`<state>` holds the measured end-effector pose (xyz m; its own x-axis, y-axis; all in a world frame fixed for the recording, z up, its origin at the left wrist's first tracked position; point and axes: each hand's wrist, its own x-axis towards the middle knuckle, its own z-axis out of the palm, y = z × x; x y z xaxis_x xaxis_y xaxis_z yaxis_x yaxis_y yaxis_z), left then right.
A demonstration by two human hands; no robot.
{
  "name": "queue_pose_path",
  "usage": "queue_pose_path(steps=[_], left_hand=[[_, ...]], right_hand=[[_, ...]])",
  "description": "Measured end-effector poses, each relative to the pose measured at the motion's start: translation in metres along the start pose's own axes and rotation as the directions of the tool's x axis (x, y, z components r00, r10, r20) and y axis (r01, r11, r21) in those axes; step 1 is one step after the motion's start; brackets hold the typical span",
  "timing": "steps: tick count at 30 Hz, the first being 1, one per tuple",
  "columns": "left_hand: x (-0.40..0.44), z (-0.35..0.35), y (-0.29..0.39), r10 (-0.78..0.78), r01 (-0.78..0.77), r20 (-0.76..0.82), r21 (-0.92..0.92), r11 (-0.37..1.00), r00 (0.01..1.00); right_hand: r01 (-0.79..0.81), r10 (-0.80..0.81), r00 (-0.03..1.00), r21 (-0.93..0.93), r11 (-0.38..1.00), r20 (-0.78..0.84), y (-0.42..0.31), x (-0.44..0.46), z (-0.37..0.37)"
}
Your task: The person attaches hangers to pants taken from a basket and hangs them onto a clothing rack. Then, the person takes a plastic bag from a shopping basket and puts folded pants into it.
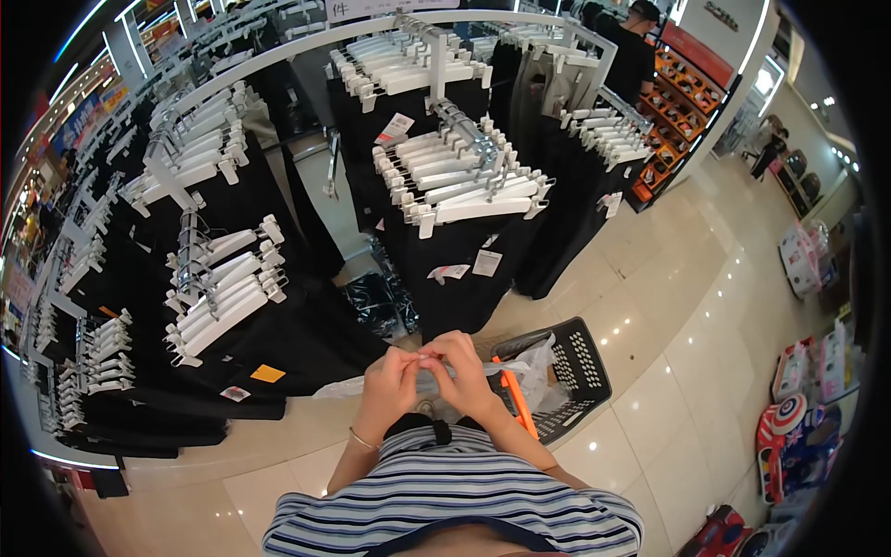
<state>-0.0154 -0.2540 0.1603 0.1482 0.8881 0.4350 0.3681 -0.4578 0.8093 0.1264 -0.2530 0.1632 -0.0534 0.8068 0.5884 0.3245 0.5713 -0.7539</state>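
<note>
My left hand (pixel 392 381) and my right hand (pixel 458 371) meet at the fingertips in front of my waist. Both are closed in a pinch; whatever lies between the fingers, if anything, is too small to make out. Just beyond them hang black trousers (pixel 422 297) on white clip hangers (pixel 464 186), with white paper tags (pixel 487 263) on the front pair. To the right of my right hand, on the floor, is a dark grey shopping basket (pixel 587 357) with an orange handle (pixel 520 404) and clear plastic bags (pixel 534 367) inside.
More black trousers on white hangers (pixel 227 311) fill the rack at left. Dark plastic bags (pixel 371 302) lie under the rack. Tiled floor (pixel 668 343) runs along the right, with boxed toys (pixel 803 260) at its edge. A person (pixel 636 46) in black stands behind the rack.
</note>
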Motion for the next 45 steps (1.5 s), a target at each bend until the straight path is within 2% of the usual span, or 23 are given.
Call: queue_pose_path(steps=[3,5,7,10,11,12,14,16,18,21,24,25,28,29,32,35,39,41,45], left_hand=[[0.005,-0.01,-0.001,0.057,-0.057,0.016,0.02,0.998,0.998],[0.005,-0.013,-0.006,0.086,-0.086,0.002,0.02,0.996,0.996],[0.011,-0.019,-0.007,0.036,-0.04,-0.066,-0.069,0.997,0.997],[0.016,-0.044,-0.004,-0.058,0.028,-0.205,-0.148,0.989,0.977],[0.023,-0.052,-0.002,-0.021,-0.007,-0.267,-0.105,0.994,0.963],[0.029,-0.056,-0.013,-0.041,-0.038,-0.36,-0.208,0.977,0.932],[0.034,-0.078,-0.018,-0.021,-0.118,-0.436,-0.289,0.95,0.9],[0.041,-0.086,-0.02,0.02,-0.182,-0.453,-0.317,0.931,0.891],[0.043,-0.082,-0.019,-0.004,-0.188,-0.44,-0.391,0.901,0.898],[0.05,-0.07,-0.02,0.004,-0.193,-0.425,-0.403,0.895,0.905],[0.056,-0.063,-0.019,0.014,-0.199,-0.406,-0.418,0.887,0.914],[0.057,-0.06,-0.019,0.014,-0.199,-0.397,-0.428,0.882,0.918],[0.061,-0.049,-0.017,0.008,-0.202,-0.398,-0.448,0.871,0.918],[0.063,-0.047,-0.016,0.015,-0.203,-0.401,-0.429,0.88,0.916],[0.068,-0.047,-0.018,0.022,-0.207,-0.421,-0.399,0.893,0.907],[0.066,-0.055,-0.025,0.019,-0.233,-0.457,-0.417,0.878,0.889],[0.07,-0.052,-0.04,-0.011,-0.231,-0.53,-0.388,0.892,0.848],[0.07,-0.055,-0.048,-0.059,-0.224,-0.521,-0.463,0.858,0.851],[0.073,-0.057,-0.066,-0.134,-0.164,-0.535,-0.473,0.866,0.834]], right_hand=[[0.014,-0.013,1.0,-0.025,1.0,0.027,0.001,0.0,0.003],[0.088,-0.089,0.996,-0.071,0.994,-0.011,0.002,0.005,0.007],[0.146,-0.153,0.987,-0.144,0.979,-0.039,0.005,0.01,0.013],[0.131,-0.159,0.983,-0.269,0.954,-0.086,0.017,0.004,0.011],[0.084,-0.126,0.984,-0.299,0.95,-0.122,0.026,0.002,0.004],[0.037,-0.093,0.983,-0.328,0.944,-0.159,0.039,0.0,-0.001],[-0.063,-0.039,0.97,-0.403,0.913,-0.24,0.061,-0.016,-0.005],[-0.142,-0.016,0.951,-0.482,0.865,-0.31,0.078,-0.025,-0.026],[-0.254,0.092,0.931,-0.447,0.858,-0.353,0.086,-0.037,-0.05],[-0.294,0.093,0.914,-0.487,0.822,-0.396,0.084,-0.027,-0.075],[-0.26,0.06,0.888,-0.391,0.883,-0.457,0.087,-0.014,-0.091],[-0.241,0.016,0.893,-0.447,0.862,-0.45,0.087,-0.013,-0.095],[-0.282,0.062,0.86,-0.369,0.886,-0.507,0.086,-0.006,-0.11],[-0.243,0.009,0.866,-0.404,0.882,-0.501,0.091,-0.002,-0.117],[-0.229,0.087,0.84,-0.205,0.951,-0.536,0.093,0.002,-0.121],[-0.142,0.012,0.862,-0.219,0.965,-0.507,0.087,0.006,-0.125],[-0.117,0.068,0.814,-0.049,0.992,-0.576,0.067,0.015,-0.13],[-0.101,0.085,0.796,0.006,0.995,-0.599,0.056,0.017,-0.126],[0.054,0.025,0.82,0.121,0.991,-0.572,0.046,0.024,-0.121]])
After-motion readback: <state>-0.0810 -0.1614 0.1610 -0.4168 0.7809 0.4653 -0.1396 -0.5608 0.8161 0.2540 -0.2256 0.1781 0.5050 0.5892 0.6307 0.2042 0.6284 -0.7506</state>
